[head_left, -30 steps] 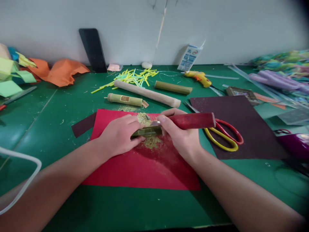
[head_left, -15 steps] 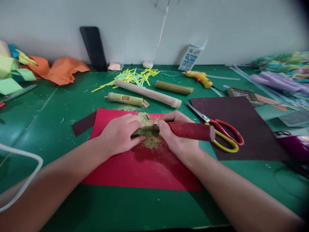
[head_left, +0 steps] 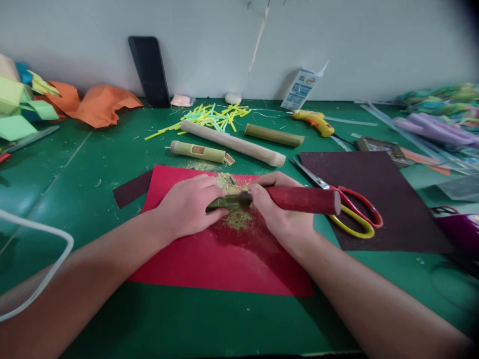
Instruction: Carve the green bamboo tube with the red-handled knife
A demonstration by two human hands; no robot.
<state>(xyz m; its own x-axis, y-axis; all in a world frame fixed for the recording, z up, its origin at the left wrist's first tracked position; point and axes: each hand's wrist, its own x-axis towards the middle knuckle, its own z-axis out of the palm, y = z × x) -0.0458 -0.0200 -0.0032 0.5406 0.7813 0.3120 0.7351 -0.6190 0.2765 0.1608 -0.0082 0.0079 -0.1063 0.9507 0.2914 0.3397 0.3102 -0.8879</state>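
Note:
My left hand [head_left: 190, 204] is closed round a green bamboo piece [head_left: 229, 202] above a red sheet [head_left: 209, 264]. In my right hand [head_left: 279, 214] is a tool with a thick red handle [head_left: 305, 199]; its short dark metal end touches the bamboo's right part. My thumb presses near that metal end, and the blade itself is mostly hidden. Pale green shavings [head_left: 238, 220] lie on the sheet below and behind the bamboo. Behind my hands lie a notched bamboo tube [head_left: 198, 151], a pale wooden rod [head_left: 234, 143] and an olive bamboo piece [head_left: 274, 135].
Scissors [head_left: 350, 209] with red and yellow handles lie partly on a dark sheet [head_left: 396, 199], right of my right hand. Farther back are a yellow glue gun [head_left: 313, 121], yellow strips [head_left: 209, 117] and a leaning phone [head_left: 149, 72]. A white cable [head_left: 56, 237] arches at the left.
The whole view has shifted slightly, so most things appear a little farther right. Both hands keep their holds, and the tool stays against the bamboo.

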